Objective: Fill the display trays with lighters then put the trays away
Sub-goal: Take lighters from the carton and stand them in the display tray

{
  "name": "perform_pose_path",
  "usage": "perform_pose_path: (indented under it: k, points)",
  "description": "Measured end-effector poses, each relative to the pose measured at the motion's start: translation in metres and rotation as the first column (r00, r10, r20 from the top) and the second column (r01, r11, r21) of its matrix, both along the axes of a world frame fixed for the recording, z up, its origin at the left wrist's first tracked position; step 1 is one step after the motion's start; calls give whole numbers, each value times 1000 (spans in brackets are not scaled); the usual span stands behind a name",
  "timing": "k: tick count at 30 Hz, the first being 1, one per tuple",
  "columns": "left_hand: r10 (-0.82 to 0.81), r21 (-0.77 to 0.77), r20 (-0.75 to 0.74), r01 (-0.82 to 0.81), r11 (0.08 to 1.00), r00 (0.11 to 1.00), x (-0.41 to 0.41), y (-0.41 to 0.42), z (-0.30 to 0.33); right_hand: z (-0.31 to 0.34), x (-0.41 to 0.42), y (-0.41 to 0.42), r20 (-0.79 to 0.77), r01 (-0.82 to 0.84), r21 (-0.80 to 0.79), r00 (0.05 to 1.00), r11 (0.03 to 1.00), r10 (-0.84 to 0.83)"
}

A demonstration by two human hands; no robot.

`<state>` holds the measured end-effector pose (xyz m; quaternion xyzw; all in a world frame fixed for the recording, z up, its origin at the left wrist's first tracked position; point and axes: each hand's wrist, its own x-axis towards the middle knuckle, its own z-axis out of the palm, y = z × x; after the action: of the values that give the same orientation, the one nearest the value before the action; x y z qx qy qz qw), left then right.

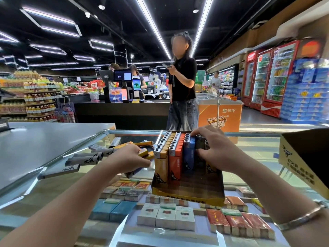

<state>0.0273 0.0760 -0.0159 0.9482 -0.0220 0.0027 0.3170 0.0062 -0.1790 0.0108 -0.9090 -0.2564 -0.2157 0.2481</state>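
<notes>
A: While both forearms reach in from the near edge, what lies closest under the glass tabletop (58, 177)?

B: Rows of cigarette packs (166, 217), white, blue and red, inside the case below the glass. A silver bracelet (302, 217) circles the right wrist at near right.

A: And on the glass itself?

B: The display tray (187, 195), a yellow-edged cardboard box, stands at centre. Its far part holds upright lighters in rows: a yellow row (161, 163) at the left, an orange row (175, 157) beside it, then a blue row (189, 154). The near part of the tray floor is bare.

A: The hands?

B: The right hand (216, 148) has its fingers curled round a clutch of dark lighters (202, 142) at the right end of the rows, holding them in the tray. The left hand (132, 158), just left of the tray, grips a few loose lighters (145, 154), yellow and blue among them.

A: Farther left?

B: Grey lighters (85, 160) lie flat in a scatter on the glass, with some yellow ones (133, 144) beyond. At far right sits a second yellow carton (300, 163), open and tilted.

A: Beyond the tabletop?

B: A person in a black top (183, 79) stands there holding a phone, with checkout counters behind and drink fridges (270, 75) at far right.
</notes>
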Motion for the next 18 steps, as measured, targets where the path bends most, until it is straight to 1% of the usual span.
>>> perform_pose_path:
  k: [2,4,6,7,9,10,12,14,16,18]
  points:
    - [29,-137,50,-22,990,998,1,2,5,-1,1,0,2,-11,-2,1000,1000,11]
    - [77,-263,160,-33,964,984,-1,2,16,0,1,-1,6,-20,-3,1000,1000,20]
    - [114,-390,288,8,921,951,-6,-2,32,0,3,-1,2,-17,-2,1000,1000,17]
    - [120,-481,330,57,875,936,-8,-5,41,0,3,0,-5,-12,-1,1000,1000,12]
    - [130,-659,368,160,735,921,-15,-16,57,0,3,0,-25,-6,3,1000,1000,6]
    - [128,-718,380,205,665,916,-18,-23,63,0,2,0,-31,-7,4,999,1000,7]
    - [96,-776,410,292,559,907,-22,-40,71,2,1,0,-43,-11,-4,999,1000,11]
    - [62,-781,444,352,516,894,-25,-56,70,3,1,-2,-73,-17,-24,997,1000,15]
    - [58,-771,473,381,511,879,-27,-66,65,4,1,-2,-97,-24,-25,995,999,21]
    - [46,-735,502,398,549,863,-27,-71,58,5,1,-1,-62,-32,21,998,999,33]
